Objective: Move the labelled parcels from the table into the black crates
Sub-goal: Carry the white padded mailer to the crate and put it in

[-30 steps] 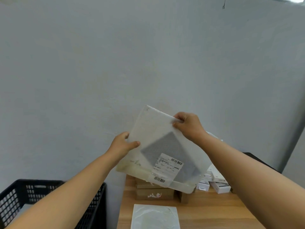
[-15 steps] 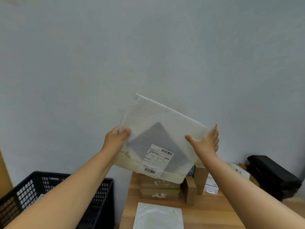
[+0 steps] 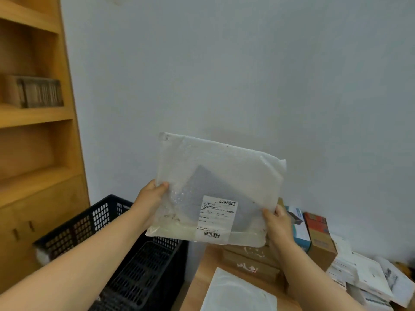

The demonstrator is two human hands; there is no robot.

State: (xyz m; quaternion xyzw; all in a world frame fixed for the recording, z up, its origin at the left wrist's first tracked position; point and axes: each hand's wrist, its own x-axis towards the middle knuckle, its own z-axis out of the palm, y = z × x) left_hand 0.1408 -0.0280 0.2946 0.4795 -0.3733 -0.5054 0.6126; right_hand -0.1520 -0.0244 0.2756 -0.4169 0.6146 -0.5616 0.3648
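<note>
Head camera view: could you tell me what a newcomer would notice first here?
A white bubble mailer with a barcode label fills the centre, held up by the left hand and right hand. Below left sits a black crate; at right, the wooden table carries stacked boxes.

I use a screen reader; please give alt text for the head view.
Both hands, left and right, hold a labelled white parcel up above a black crate and a wooden table of boxes.

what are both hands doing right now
Left hand: grips the left edge of the white bubble mailer.
Right hand: holds the mailer's lower right edge.
</note>
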